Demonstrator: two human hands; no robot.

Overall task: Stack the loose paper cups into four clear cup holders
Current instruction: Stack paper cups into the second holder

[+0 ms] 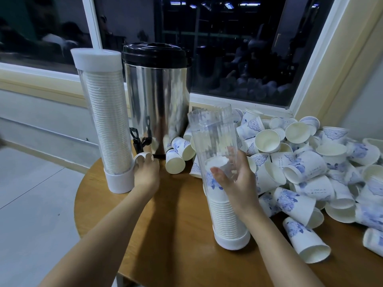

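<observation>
A clear cup holder (215, 141) with a white base stands mid-table, open at the top and about half filled with stacked cups. My right hand (238, 181) curls round its side, fingers and thumb on the tube. A second holder (105, 121), capped in white and full of cups, stands at the left. My left hand (146, 170) grips a loose paper cup (141, 157) beside that holder's base. A large heap of loose white cups with blue print (310, 168) covers the right of the table.
A steel drink urn (157, 100) with a black lid and spout stands behind my left hand, with a few cups lying at its foot. The round wooden table (176, 235) ends at the left over a pale floor. A dark window runs behind.
</observation>
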